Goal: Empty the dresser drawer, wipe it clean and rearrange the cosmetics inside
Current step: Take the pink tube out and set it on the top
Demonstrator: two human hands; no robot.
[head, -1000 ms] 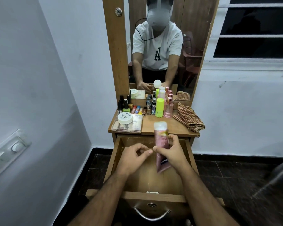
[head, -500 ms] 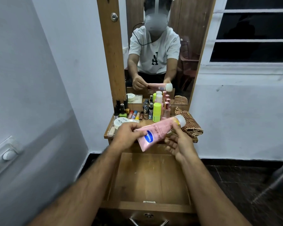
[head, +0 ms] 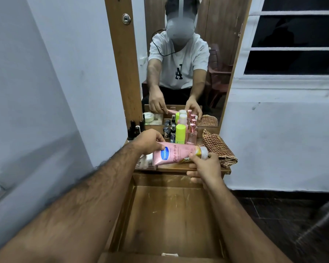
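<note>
**Last tube leaving the drawer**

The drawer (head: 171, 215) stands pulled out with nothing visible inside, its wooden bottom scuffed and not obviously wiped. Above its back edge both hands hold a pink lotion tube (head: 176, 155) lying sideways. The left hand (head: 150, 140) pinches the flat crimped end between thumb and fingers; the right hand (head: 205, 166) pinches the neck beside the cap, its lower fingers loosely spread.

Behind the drawer, on the dresser top (head: 179, 168), stand the other cosmetics: a green bottle (head: 180, 133), pink bottles (head: 191, 134) and small dark ones. A checked cloth (head: 217, 149) lies folded to the right of them.

This looks like the close of the emptying step. The next move calls for setting the tube down in the free strip of top just behind the drawer, then reaching right for the cloth to wipe.
</note>
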